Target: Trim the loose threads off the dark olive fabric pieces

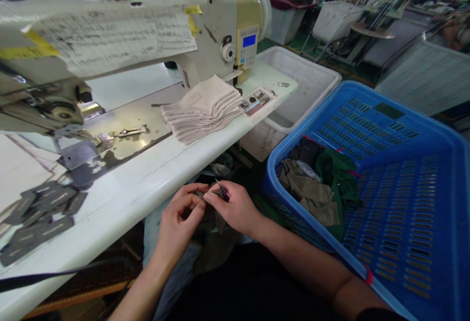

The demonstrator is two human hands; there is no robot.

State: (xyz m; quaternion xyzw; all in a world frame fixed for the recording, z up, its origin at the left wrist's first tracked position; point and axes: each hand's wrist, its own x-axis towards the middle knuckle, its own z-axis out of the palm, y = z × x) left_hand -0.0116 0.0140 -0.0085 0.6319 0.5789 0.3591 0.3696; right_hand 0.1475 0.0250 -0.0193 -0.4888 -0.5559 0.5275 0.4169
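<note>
My left hand (183,213) is closed, with thumb and fingertips pinching a piece of dark grey-brown cloth (219,220) in front of the table edge, above my lap. My right hand (235,208) is closed at the same spot, its thumb nearly meeting the left fingertips. Out of the right fist juts a dark pointed blade (221,188) with a bit of purple behind it, which looks like thread snips; most of it is hidden in the palm. The cloth hangs down between and below both hands.
Beyond the table edge (147,189) stands a sewing machine (213,32). A stack of folded beige cloth pieces (205,108) and several dark grey tabs (40,213) lie on the table. On the right, a blue basket (389,164) holds green and brown cloth, before a white bin (301,66).
</note>
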